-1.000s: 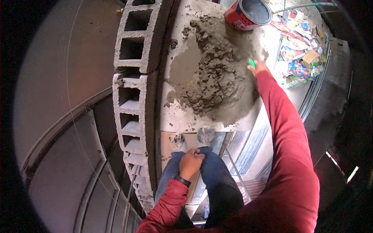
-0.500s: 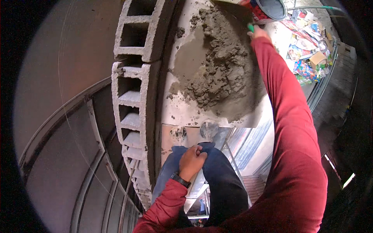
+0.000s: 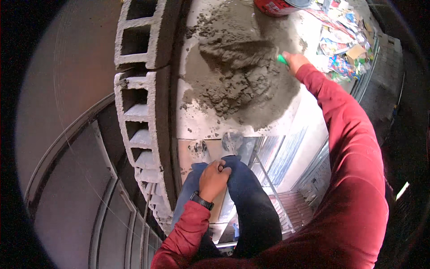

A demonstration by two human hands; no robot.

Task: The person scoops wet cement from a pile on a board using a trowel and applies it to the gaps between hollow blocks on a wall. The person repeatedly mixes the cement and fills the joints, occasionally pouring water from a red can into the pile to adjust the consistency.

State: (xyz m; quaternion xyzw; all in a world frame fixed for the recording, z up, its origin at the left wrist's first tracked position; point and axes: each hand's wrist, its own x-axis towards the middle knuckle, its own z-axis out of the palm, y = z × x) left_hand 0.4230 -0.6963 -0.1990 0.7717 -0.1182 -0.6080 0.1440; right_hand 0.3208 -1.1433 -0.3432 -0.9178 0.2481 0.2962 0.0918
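Note:
My right hand [image 3: 295,62] is closed round the green handle of a trowel [image 3: 281,59]. Wet grey mortar [image 3: 233,87] lies in a spread heap on a pale board [image 3: 197,127]. The trowel's blade reaches leftward into the middle of this heap, and mortar smears hide its outline. Down by my knees, my left hand [image 3: 214,178] is curled into a loose fist with nothing visible in it. A dark watch is strapped on that wrist.
A wall of hollow concrete blocks [image 3: 138,96] runs along the left side of the board. Beyond the mortar stands a red bucket [image 3: 274,7]. Scattered litter [image 3: 345,49] lies at the far right. Below the board, a lower level shows past my legs.
My right hand has drawn the trowel nearer from beside the bucket, dragging mortar back over the heap. My left hand stays curled by my knees. The whole view has shifted slightly.

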